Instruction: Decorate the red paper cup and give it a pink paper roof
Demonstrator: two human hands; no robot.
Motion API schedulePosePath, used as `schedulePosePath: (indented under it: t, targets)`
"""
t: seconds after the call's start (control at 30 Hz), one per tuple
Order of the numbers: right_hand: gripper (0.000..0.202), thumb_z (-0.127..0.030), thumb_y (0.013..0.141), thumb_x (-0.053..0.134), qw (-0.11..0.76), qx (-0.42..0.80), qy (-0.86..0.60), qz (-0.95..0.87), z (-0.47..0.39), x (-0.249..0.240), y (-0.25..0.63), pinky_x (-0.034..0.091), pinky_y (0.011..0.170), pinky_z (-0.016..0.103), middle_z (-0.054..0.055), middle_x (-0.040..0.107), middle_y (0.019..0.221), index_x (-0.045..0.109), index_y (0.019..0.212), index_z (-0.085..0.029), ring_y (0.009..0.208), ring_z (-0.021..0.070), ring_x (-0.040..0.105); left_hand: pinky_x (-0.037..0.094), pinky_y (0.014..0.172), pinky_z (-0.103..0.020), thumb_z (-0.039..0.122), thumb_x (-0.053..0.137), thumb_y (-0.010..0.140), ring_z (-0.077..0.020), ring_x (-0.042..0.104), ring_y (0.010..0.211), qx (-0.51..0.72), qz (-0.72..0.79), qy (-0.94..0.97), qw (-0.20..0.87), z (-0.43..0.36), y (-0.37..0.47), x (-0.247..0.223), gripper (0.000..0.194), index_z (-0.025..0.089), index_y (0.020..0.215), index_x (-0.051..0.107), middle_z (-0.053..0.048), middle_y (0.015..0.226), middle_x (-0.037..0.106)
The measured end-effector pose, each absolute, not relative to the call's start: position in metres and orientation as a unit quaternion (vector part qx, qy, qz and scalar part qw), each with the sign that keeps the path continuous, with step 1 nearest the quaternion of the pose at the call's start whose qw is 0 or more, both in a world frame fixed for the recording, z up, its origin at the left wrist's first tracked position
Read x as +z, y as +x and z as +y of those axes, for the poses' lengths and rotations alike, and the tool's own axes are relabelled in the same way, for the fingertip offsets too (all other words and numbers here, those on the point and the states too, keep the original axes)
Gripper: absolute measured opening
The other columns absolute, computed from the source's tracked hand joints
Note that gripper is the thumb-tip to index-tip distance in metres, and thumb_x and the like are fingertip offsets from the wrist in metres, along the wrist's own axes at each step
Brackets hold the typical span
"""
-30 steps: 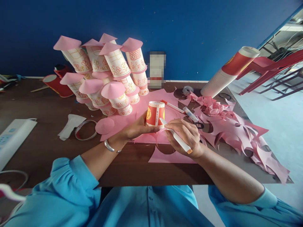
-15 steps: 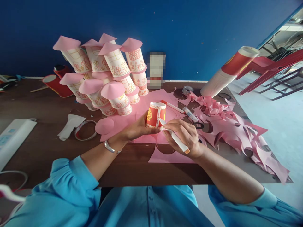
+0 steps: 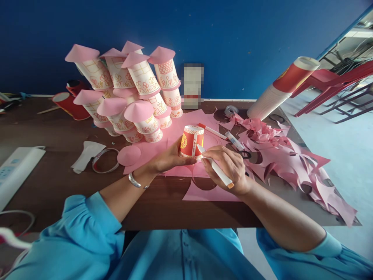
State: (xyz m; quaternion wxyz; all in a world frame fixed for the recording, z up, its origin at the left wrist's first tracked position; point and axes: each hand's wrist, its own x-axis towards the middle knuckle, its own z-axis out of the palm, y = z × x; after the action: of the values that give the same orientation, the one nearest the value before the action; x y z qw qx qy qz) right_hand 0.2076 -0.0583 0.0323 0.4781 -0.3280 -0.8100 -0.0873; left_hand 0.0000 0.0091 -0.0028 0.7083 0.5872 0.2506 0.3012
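Fingers wrapped around the lower part of a red cup (image 3: 187, 144), your left hand (image 3: 170, 156) holds it over pink paper (image 3: 195, 117) at the middle of the tabletop (image 3: 145, 214), while your right hand (image 3: 225, 167) grips a white marker (image 3: 218, 170), its tip close beside the cup's printed wall. Whether the nib touches, and whether the cup rests on the paper, you cannot tell from this view. The likeliest mishap is a stray stroke: a turn of the cup or a slip of the marker could drag ink across the print. Your left thumb lies along the lower edge, near the nib, and could catch a smear. Squeeze too hard and the wall, probably thin, may dent. Behind the cup, a red-ended pen (image 3: 212, 131) and a glue stick (image 3: 234, 140) lie within reach of a careless right wrist. To the left, cone-topped paper towers (image 3: 144, 79) crowd together, stacked tall; a bump from your left forearm could, in all likelihood, topple several.
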Motion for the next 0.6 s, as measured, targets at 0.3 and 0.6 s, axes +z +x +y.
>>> schedulePosePath:
  t: [0.3, 0.6]
  targets:
    - [0.021, -0.008, 0.095, 0.063, 0.475, -0.091, -0.335, -0.809, -0.0594, 0.0349, 0.2064, 0.061, 0.064, 0.028, 0.0, 0.077, 0.082, 0.061, 0.11, -0.023, 0.071, 0.0173, 0.076, 0.056, 0.09, -0.035, 0.033, 0.091, 0.08, -0.022, 0.067, 0.104, 0.301, 0.252, 0.555, 0.733, 0.0063, 0.0, 0.0004, 0.074, 0.027, 0.145, 0.056, -0.004, 0.111, 0.071]
    - [0.022, -0.007, 0.095, 0.063, 0.467, -0.083, -0.34, -0.812, -0.0614, 0.0356, 0.2061, 0.059, 0.062, 0.028, -0.001, 0.078, 0.083, 0.062, 0.108, -0.024, 0.068, 0.0159, 0.075, 0.056, 0.09, -0.036, 0.035, 0.09, 0.081, -0.0227, 0.068, 0.104, 0.302, 0.248, 0.567, 0.725, 0.0064, 0.001, 0.0046, 0.063, 0.024, 0.136, 0.061, -0.005, 0.111, 0.072]
